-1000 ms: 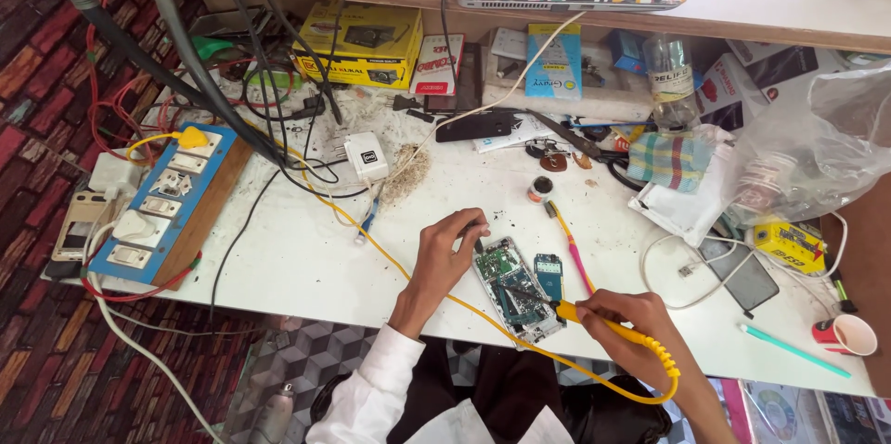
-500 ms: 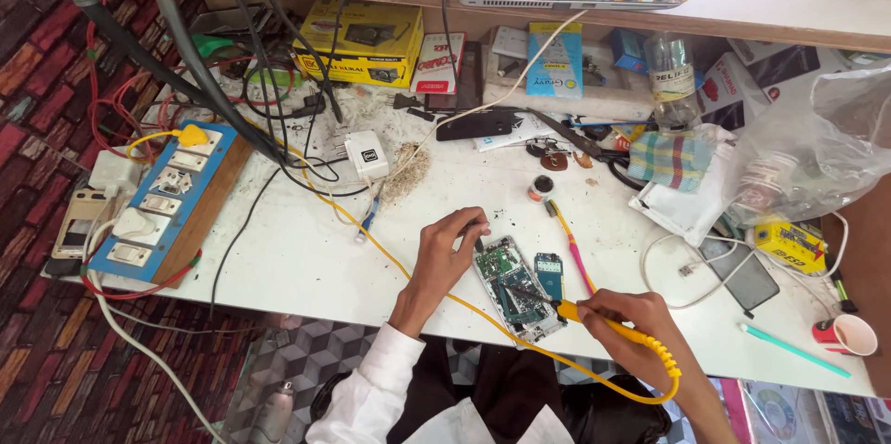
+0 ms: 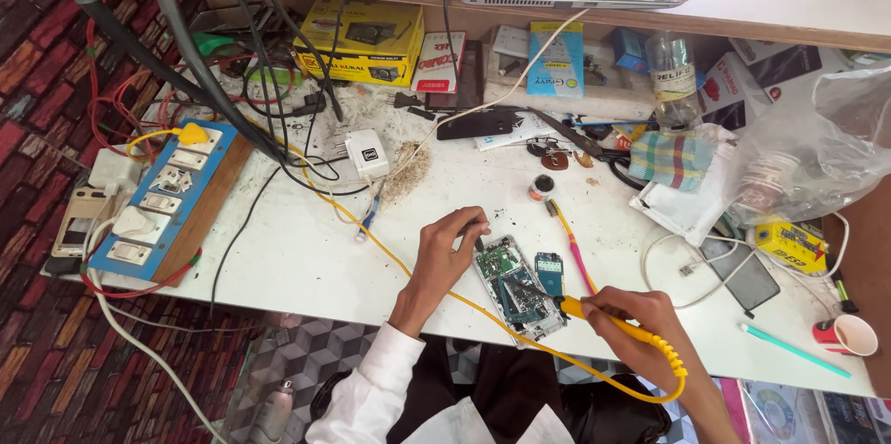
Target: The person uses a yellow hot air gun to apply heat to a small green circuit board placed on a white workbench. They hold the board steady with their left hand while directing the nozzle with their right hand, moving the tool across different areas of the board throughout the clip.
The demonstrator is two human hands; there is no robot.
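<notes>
A left hand (image 3: 445,244) is pinching the top edge of an opened phone (image 3: 518,288) lying on the white surface (image 3: 297,258). The right hand (image 3: 636,314) is gripping a yellow soldering iron (image 3: 594,312), its tip touching the phone's circuit board.

One opened phone (image 3: 517,287) lies under the fingers. One yellow soldering iron (image 3: 624,328) sits in the fingers. Beyond the fingers: two yellow boxes (image 3: 360,38), perhaps.
</notes>
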